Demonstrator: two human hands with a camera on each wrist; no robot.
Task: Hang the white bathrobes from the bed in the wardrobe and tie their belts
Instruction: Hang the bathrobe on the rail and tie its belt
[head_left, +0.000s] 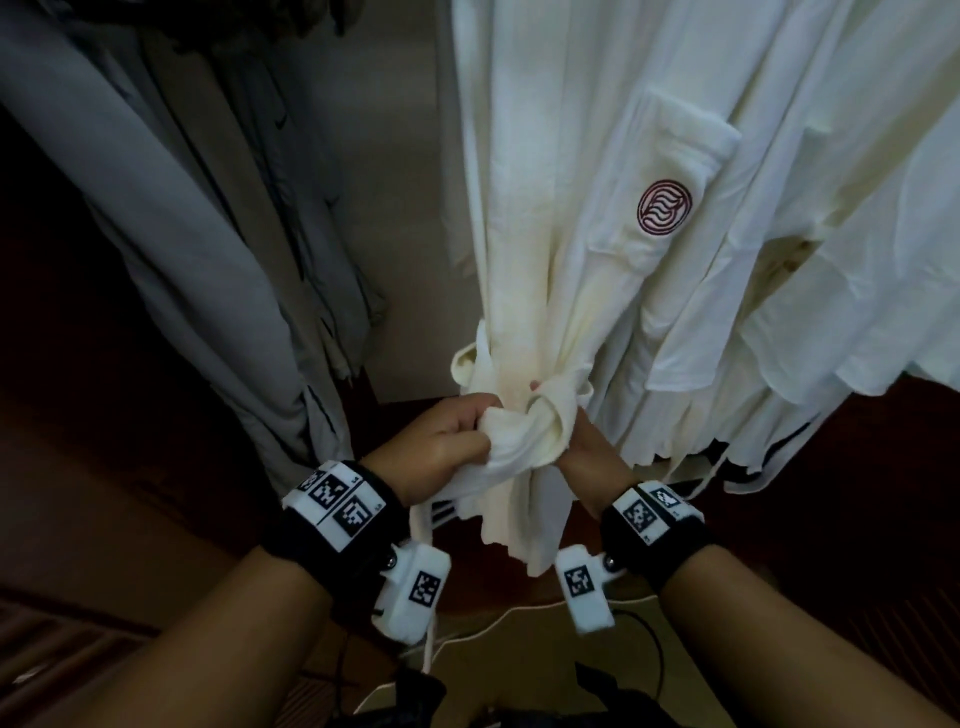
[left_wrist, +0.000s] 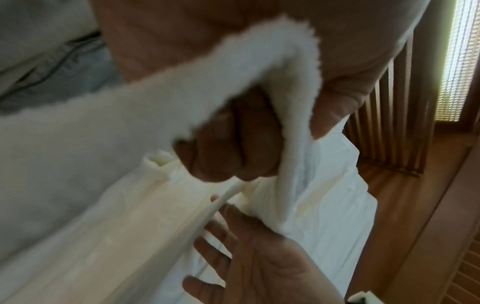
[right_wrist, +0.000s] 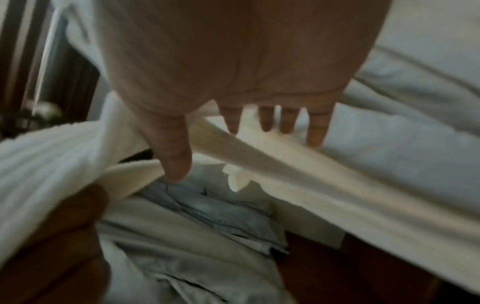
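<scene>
A white bathrobe (head_left: 587, 171) with a red round logo (head_left: 666, 209) on its pocket hangs in the wardrobe. Its white belt (head_left: 540, 421) is wrapped round the waist and crossed into a loose knot in front. My left hand (head_left: 457, 431) grips one belt end in a fist; the left wrist view shows its fingers (left_wrist: 233, 144) curled round the belt (left_wrist: 293, 102). My right hand (head_left: 587, 441) lies at the knot's right side, partly hidden by cloth. In the right wrist view its fingers (right_wrist: 288, 121) are straight and spread against the belt (right_wrist: 259, 152), thumb (right_wrist: 176, 160) extended.
Grey garments (head_left: 182, 234) hang to the left of the robe. More white cloth (head_left: 857, 249) hangs close on the right. A slatted wooden panel (left_wrist: 389, 123) stands beside the wardrobe. White cords and dark cables (head_left: 493, 623) trail below my wrists.
</scene>
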